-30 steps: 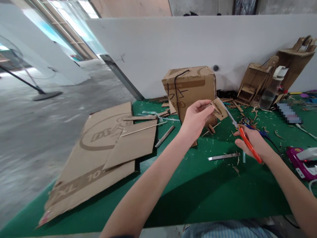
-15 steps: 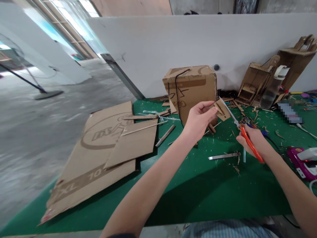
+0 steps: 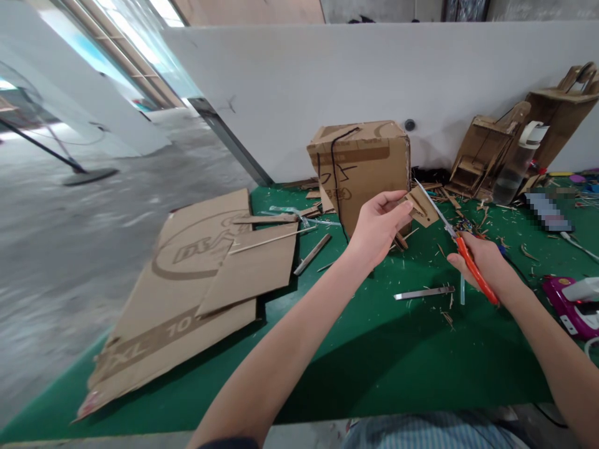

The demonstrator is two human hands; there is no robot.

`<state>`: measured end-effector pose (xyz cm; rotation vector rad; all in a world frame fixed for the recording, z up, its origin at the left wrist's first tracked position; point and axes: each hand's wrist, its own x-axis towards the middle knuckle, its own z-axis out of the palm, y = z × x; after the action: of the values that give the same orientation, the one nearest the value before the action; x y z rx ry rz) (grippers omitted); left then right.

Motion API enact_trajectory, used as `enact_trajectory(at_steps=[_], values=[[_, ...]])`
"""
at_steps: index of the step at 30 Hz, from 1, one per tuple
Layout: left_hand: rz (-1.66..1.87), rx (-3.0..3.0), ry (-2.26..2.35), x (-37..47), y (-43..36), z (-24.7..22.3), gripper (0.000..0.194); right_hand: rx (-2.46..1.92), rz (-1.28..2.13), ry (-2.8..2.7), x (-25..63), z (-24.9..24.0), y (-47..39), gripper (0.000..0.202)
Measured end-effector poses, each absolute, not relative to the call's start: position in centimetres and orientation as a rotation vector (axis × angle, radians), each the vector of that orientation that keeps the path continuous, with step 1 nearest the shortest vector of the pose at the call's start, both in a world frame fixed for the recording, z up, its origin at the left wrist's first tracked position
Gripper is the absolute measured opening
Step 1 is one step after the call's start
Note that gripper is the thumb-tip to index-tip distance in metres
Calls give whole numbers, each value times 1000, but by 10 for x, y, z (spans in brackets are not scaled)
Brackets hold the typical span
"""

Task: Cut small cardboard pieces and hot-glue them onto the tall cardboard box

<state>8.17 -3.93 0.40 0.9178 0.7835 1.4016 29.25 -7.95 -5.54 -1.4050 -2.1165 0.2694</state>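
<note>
My left hand (image 3: 378,226) pinches a small piece of cardboard (image 3: 425,211) that has a dark slot and a small hole in it. Orange-handled scissors (image 3: 473,269) are in my right hand (image 3: 484,259), their blades pointing up and to the left along the right edge of the piece. I cannot tell whether the blades bite into it. Behind my left hand stands a cardboard box (image 3: 369,171) with a black cord hanging over its front. Below my hands a metal-coloured utility knife (image 3: 423,293) lies on the green tabletop (image 3: 374,374).
Large flattened cardboard sheets (image 3: 187,262) cover the table's left side, with thin sticks on top. Cardboard scraps litter the back. At the right are a water bottle (image 3: 519,162), cardboard models (image 3: 486,149), a phone (image 3: 547,212) and a purple power strip (image 3: 571,308).
The cardboard piece has turned slightly in my left hand. The scissors have shifted a little to the right, and my right thumb now sits farther from my fingers.
</note>
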Motion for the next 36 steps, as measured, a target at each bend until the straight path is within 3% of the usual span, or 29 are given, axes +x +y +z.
enact_trajectory(at_steps=[10, 18, 28, 36], values=[[1442, 941, 768, 73, -33, 5, 22, -1289, 568, -2116, 293, -55, -82, 36], [1414, 936, 736, 74, -33, 3, 23, -1337, 503, -2107, 288, -52, -83, 29], [1406, 931, 778, 76, -35, 3, 24, -1377, 549, -2103, 287, -53, -84, 42], [1415, 897, 772, 79, -35, 3, 27, -1405, 567, -2099, 284, -49, -85, 34]])
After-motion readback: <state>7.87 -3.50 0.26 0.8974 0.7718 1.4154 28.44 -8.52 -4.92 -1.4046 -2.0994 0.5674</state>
